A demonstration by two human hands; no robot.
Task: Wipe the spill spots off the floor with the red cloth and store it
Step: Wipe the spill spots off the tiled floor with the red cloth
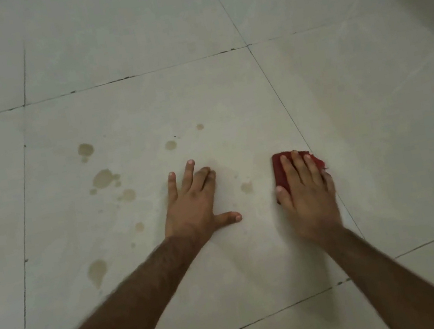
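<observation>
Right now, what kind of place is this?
Probably an indoor room, seen at floor level: large pale floor tiles with dark grout lines, brownish spill spots and a red cloth under the right hand. Which room, I cannot tell.

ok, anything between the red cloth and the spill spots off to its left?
Yes. The left hand lies flat on the floor tile between the red cloth, under the right hand, and the left cluster of spill spots. Only the nearest spot, between the hands, has nothing visible in its way.

Right hand (306, 192) presses red cloth (281, 172) flat on tiled floor (131, 48); left hand (192, 203) flat beside spill spots (102, 178).
</observation>
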